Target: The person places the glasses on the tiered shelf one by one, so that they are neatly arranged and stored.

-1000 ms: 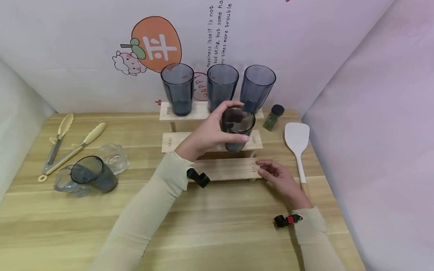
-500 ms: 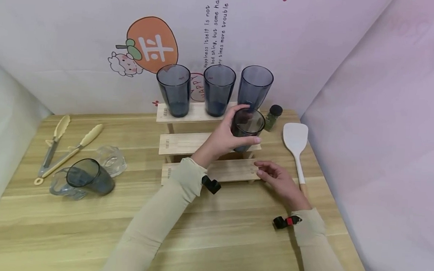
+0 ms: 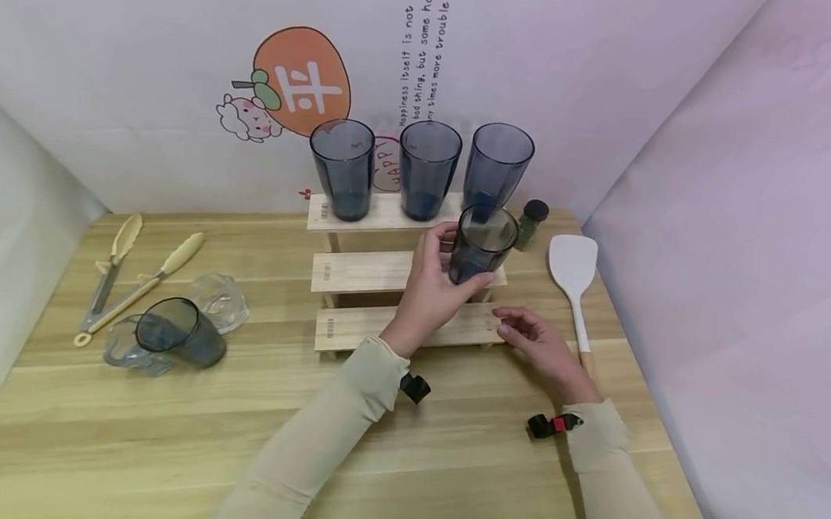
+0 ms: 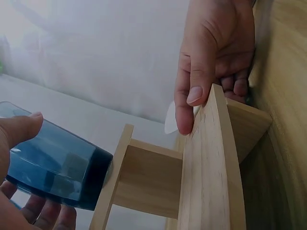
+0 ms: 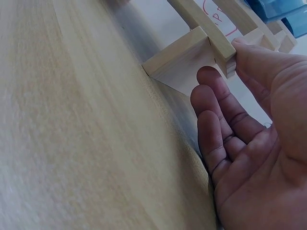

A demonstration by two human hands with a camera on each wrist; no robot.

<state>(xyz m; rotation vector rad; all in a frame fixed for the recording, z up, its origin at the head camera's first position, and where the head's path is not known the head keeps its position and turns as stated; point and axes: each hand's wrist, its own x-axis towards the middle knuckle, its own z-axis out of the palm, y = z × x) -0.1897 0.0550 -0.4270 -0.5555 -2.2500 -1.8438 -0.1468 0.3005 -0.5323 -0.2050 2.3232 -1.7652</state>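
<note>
I judge placing nearly done: glass (image 3: 485,246) upright on middle shelf (image 3: 365,272), right end. Left grip (image 3: 433,292) relaxed, spread loosely about it; right grip (image 3: 541,346) slack against bottom shelf (image 3: 357,329). Next: ease left clear

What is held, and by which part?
Left hand holds a blue glass by its side. Right hand touches the lowest shelf at its right end; grip unclear.
</note>
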